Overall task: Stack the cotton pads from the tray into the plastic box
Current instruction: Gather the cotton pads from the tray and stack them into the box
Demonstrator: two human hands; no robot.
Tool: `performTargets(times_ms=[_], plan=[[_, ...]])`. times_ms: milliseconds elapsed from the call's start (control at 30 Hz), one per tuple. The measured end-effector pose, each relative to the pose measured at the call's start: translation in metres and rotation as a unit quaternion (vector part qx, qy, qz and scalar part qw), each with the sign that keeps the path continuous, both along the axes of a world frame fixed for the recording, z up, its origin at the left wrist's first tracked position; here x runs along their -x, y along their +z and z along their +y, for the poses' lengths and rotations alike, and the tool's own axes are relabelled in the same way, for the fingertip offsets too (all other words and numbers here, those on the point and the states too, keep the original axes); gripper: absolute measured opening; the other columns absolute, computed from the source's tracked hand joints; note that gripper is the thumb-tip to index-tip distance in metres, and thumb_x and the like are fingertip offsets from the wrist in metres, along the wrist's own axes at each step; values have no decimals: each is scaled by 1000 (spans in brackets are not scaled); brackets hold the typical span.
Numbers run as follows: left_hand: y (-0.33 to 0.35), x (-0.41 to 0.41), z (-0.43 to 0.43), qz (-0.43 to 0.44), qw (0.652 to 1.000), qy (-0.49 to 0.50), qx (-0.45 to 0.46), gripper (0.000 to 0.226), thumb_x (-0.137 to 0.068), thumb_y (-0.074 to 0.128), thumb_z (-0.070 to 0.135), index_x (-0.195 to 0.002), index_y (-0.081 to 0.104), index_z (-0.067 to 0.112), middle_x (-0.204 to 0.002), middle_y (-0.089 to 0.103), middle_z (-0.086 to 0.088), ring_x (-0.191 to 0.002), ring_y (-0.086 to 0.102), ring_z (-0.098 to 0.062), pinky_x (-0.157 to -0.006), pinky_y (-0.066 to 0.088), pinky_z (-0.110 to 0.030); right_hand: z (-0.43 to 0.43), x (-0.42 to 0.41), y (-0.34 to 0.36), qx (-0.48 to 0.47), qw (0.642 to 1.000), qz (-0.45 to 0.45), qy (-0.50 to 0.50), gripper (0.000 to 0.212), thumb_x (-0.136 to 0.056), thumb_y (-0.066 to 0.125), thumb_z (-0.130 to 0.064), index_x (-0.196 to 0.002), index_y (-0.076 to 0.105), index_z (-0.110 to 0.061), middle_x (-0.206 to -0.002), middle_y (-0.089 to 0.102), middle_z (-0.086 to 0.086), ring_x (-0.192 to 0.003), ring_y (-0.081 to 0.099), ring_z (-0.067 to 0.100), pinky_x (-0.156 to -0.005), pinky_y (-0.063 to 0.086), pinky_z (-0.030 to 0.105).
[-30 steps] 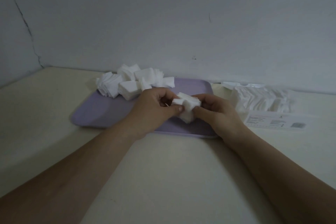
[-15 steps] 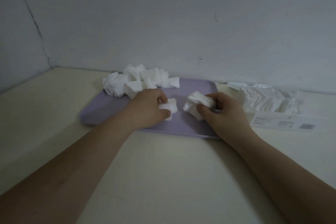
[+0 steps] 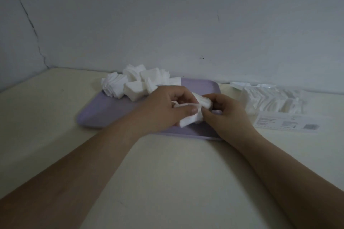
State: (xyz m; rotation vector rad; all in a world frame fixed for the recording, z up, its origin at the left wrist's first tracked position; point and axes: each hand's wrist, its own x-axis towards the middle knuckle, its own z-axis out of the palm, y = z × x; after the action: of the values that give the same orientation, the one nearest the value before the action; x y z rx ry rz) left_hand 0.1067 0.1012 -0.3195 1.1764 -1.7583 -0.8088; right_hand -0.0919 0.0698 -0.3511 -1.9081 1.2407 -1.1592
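- Over purple tray (image 3: 104,115), centre-right: left grip (image 3: 163,108) & right grip (image 3: 227,109) meet, fingers curled, both pinching one cotton pad bundle (image 3: 191,120).
- Bundle-to-tray contact: cannot tell.
- Tray rear-left: loose pad pile (image 3: 134,83).
- Bench (image 3: 167,173), right of tray: clear plastic box (image 3: 270,98) w/ pads inside; printed label (image 3: 286,122) in front.

White label (image 3: 286,123) beside the plastic box (image 3: 260,86): small print, perhaps a code square, unreadable.

The cream table (image 3: 167,173) bears a lilac tray (image 3: 104,115), plastic box (image 3: 260,86) and printed card (image 3: 286,122).
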Motion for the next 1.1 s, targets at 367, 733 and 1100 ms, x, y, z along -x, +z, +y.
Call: performTargets(times_ms=[367,733,1100], plan=[[-15,-5,-7,10,998,65,-11,27,-76,87,6,-93,68,17,-86,75,-6,-67,59,-8,-70,55,-33,-1,1,2,-41,997,19,57,27,-83,71,-38,-109,74,-34,-100,78,-14,-99,72,7,-97,56,46],[-19,-7,-12,56,994,93,11,33,-76,85,3,-100,72,23,-83,70,7,-70,55,-18,-76,58,-45,0,1,3,-28,998,-42,46,23,-83,81,-11,-100,74,-25,-91,78,-9,-87,73,10,-89,59,43],[-24,-3,-9,-98,995,34,-5,25,-82,82,25,-104,72,29,-87,74,-2,-69,61,-6,-67,48,-30,9,-3,7,-9,991,127,29,59,-85,61,-10,-136,52,-40,-119,65,-14,-116,59,16,-113,38,45]])
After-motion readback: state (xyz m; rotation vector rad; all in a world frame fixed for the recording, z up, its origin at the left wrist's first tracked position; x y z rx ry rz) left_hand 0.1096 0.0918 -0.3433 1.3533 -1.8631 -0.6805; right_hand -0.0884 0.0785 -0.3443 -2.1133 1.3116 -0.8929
